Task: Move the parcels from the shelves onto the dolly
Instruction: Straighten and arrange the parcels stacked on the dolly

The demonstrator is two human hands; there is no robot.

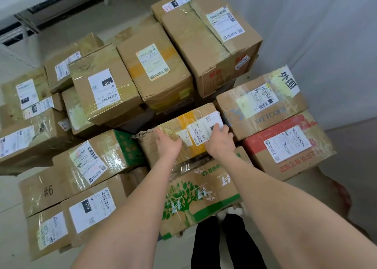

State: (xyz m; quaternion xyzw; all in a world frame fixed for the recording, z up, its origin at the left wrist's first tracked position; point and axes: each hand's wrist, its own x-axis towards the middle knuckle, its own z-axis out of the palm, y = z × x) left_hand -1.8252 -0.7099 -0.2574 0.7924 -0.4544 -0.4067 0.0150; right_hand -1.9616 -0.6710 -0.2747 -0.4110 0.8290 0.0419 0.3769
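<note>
A brown parcel with a yellow tape band and a white label lies in the middle of a stack of cardboard parcels. My left hand rests flat on its near left top, fingers straight. On its right side my right hand lies over the white label, fingers spread against the box. Under it sits a parcel printed with a green tree. The dolly is hidden beneath the stack.
Parcels crowd all around: a red-printed box and a box marked WETCODE to the right, a box marked #6 at the left, taller boxes behind. A white wall stands at the right. My feet stand on the tiled floor.
</note>
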